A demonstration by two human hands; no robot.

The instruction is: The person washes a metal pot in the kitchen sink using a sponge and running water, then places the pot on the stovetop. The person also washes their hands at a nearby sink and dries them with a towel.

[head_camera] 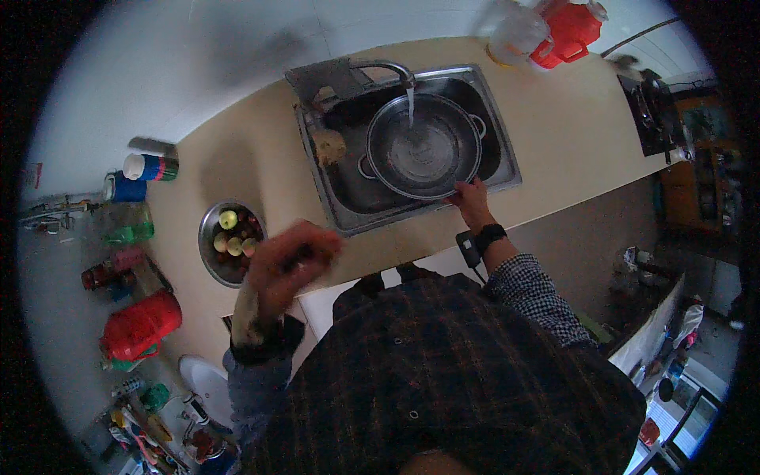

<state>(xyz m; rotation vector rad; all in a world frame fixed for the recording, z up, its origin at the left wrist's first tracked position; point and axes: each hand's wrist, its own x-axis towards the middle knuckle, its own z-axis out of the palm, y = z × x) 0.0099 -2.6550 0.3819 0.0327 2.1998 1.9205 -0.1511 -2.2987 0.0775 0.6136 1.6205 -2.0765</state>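
Note:
A two-handled metal pot (380, 169) sits in the stainless-steel sink (389, 221), tilted slightly in my view, with water in it. The faucet (386, 64) runs a stream of water into the pot. My right hand (473, 202) grips the pot's near rim, its fingers at the edge. Nearer me, my left hand (294, 258) is raised over the counter's front edge, blurred and with curled fingers; a dark patch shows inside it, and I cannot tell whether it is an object. Beside that hand stands a metal bowl (205, 252) of pale green and dark red fruit.
A tan sponge-like thing (328, 146) lies in the sink's left part. Red jugs (573, 35) stand at the back right of the counter (552, 119), and a black stove (650, 116) is farther right. Several containers and a red thermos (142, 323) line the left side.

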